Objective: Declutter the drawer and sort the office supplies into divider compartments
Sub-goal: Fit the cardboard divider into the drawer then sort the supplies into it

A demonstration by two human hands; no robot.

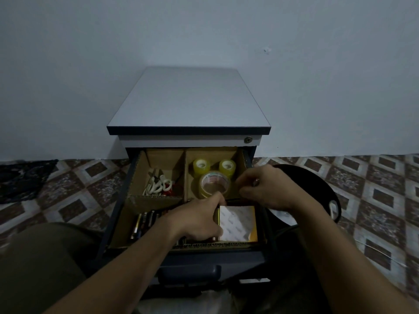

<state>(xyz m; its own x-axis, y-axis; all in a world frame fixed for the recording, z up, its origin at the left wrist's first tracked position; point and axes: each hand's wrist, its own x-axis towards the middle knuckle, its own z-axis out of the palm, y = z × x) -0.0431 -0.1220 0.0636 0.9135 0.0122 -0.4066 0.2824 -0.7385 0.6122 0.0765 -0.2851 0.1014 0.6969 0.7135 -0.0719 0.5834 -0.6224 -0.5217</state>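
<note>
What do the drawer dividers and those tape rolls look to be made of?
Dividers: likely corrugated cardboard, matte brown, fluted edges showing. Tape rolls: seemingly clear glossy plastic film, yellowish, wound on pale cores.

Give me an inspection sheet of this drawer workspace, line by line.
Surface: pale cabinet top; drawer pulled open, cardboard dividers form four compartments.
Job's things: scissors in the far-left compartment; three tape rolls in the far-right; dark pens or similar sticks in the near-left; yellow pad in the near-right.
Clutter: nothing seen.
Grippers: left hand appears to grip the yellow pad's left edge; right hand over the right-side divider, fingers curled, contents unclear.
Cables: thin pale line on the floor at right, possibly a wire.
Surroundings: plain wall, patterned tiled floor, dark cloth at left, black round object at right.
</note>
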